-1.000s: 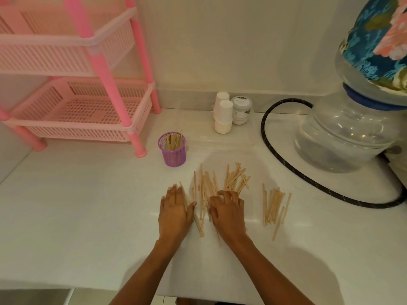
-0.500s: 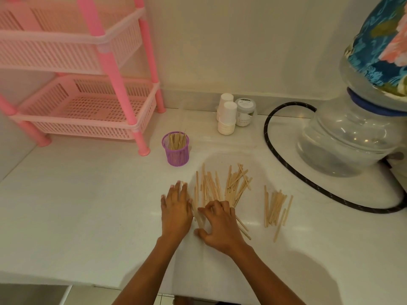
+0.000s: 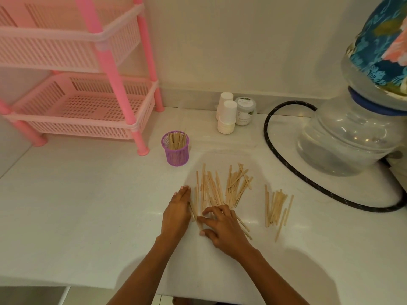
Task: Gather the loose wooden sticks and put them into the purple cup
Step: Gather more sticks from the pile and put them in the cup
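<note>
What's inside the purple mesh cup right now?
Flat wooden sticks stand upright in the purple mesh cup, one tip poking above the rim. Their count and the cup's bottom are hidden.

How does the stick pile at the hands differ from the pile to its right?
The pile by the hands holds more sticks than the right pile. The left hand lies along the first pile's left edge and the right hand rests on its near ends; nothing touches the right pile. Its sticks fan out, some crossed; the right pile lies nearly parallel. Both lie flat on the counter, outside the purple cup.
</note>
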Available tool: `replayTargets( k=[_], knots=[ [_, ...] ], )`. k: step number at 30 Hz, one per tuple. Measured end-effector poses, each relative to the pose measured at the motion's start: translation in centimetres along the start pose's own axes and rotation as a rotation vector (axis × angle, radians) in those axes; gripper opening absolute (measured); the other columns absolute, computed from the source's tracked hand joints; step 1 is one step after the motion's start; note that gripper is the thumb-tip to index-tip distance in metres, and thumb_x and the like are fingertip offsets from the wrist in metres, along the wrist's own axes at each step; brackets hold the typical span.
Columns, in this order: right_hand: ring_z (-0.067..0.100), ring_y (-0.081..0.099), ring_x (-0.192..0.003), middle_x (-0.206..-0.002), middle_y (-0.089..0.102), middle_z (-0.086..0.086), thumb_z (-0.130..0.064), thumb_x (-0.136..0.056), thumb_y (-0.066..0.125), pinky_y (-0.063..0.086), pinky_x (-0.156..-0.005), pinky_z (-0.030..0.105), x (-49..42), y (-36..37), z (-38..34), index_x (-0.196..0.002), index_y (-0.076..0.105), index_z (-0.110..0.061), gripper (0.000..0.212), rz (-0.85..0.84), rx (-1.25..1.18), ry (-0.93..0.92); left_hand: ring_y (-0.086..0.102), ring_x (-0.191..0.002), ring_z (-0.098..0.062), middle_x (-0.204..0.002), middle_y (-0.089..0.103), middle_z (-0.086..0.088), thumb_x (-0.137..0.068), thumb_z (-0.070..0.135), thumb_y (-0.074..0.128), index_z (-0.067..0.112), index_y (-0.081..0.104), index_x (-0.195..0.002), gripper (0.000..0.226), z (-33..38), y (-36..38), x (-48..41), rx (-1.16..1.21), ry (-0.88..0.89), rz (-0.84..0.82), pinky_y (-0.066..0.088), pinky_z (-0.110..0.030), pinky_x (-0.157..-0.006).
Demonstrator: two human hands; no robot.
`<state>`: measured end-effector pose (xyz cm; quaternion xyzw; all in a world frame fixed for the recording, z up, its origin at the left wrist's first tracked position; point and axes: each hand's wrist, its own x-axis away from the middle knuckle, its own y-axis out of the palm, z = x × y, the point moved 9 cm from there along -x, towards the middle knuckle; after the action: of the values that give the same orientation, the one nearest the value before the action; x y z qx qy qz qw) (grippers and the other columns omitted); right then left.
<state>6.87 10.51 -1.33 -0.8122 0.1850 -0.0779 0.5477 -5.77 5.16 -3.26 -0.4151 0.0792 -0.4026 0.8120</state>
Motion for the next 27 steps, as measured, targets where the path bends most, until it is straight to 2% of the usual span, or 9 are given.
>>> replayTargets(
  k=[5,8,12,16,19,23,27],
  knots=[
    [0.015,0.040,-0.104,-0.112,0.059,-0.011,-0.054,-0.083,0.048,0.044,-0.082,0.032,-1.9,-0.5,-0.2,-0.112,0.067,-0.033,0.041,0.062,0.009,0.032,0.031,-0.143,-0.021,-0.154,0.034,0.002,-0.103,0.022,0.037,0.020,0.035,-0.148,0.045,0.2,-0.4,1.4,0.077,0.035,0.052,0.025,-0.034,-0.116],
    [0.018,0.046,-0.107,-0.115,0.059,-0.009,-0.050,-0.085,0.051,0.045,-0.085,0.034,-2.9,-0.7,-0.6,-0.114,0.066,-0.031,0.038,0.048,-0.001,0.047,0.048,-0.131,-0.020,-0.142,0.050,0.004,-0.102,0.038,0.037,0.025,0.046,-0.141,0.042,-0.6,-1.0,1.8,0.281,-0.074,0.117,0.032,-0.031,-0.111],
    [0.020,0.047,-0.112,-0.119,0.058,0.001,-0.034,-0.090,0.058,0.045,-0.094,0.032,-4.5,-1.7,0.6,-0.121,0.065,-0.017,0.036,0.104,-0.119,0.212,0.047,-0.128,-0.021,-0.140,0.051,-0.001,-0.097,0.040,0.046,0.018,0.046,-0.139,0.048,-0.8,-2.6,2.2,-0.010,-0.062,0.290,0.040,-0.036,-0.105],
    [0.022,0.047,-0.111,-0.118,0.057,0.006,-0.029,-0.095,0.052,0.048,-0.090,0.031,-6.2,-2.4,1.8,-0.119,0.063,-0.012,0.032,0.136,-0.084,0.343,0.052,-0.107,-0.023,-0.117,0.058,-0.006,-0.083,0.067,0.050,0.014,0.058,-0.120,0.065,-0.1,-3.0,2.3,-0.386,-0.144,0.337,0.045,-0.036,-0.090],
    [0.022,0.047,-0.111,-0.120,0.056,0.007,-0.032,-0.095,0.050,0.049,-0.089,0.033,-7.2,-2.2,1.9,-0.120,0.061,-0.013,0.033,0.116,-0.030,0.383,0.054,-0.097,-0.020,-0.106,0.059,-0.002,-0.078,0.076,0.044,0.016,0.057,-0.113,0.070,0.3,-3.2,1.8,-0.446,-0.193,0.348,0.043,-0.035,-0.084],
    [0.022,0.046,-0.113,-0.121,0.053,0.007,-0.036,-0.094,0.053,0.048,-0.090,0.032,-7.6,-1.6,2.1,-0.120,0.060,-0.014,0.035,0.060,0.014,0.383,0.054,-0.105,-0.020,-0.114,0.058,-0.001,-0.083,0.072,0.041,0.017,0.049,-0.122,0.068,0.5,-2.7,0.5,-0.529,-0.211,0.235,0.040,-0.037,-0.091],
    [0.021,0.044,-0.116,-0.124,0.051,0.005,-0.033,-0.094,0.053,0.047,-0.093,0.029,-7.2,-1.6,2.7,-0.124,0.058,-0.016,0.035,0.036,0.007,0.372,0.058,-0.106,-0.018,-0.114,0.060,0.001,-0.086,0.068,0.044,0.018,0.049,-0.122,0.061,0.9,-2.6,0.0,-0.540,-0.191,0.159,0.038,-0.035,-0.092]
  ],
)
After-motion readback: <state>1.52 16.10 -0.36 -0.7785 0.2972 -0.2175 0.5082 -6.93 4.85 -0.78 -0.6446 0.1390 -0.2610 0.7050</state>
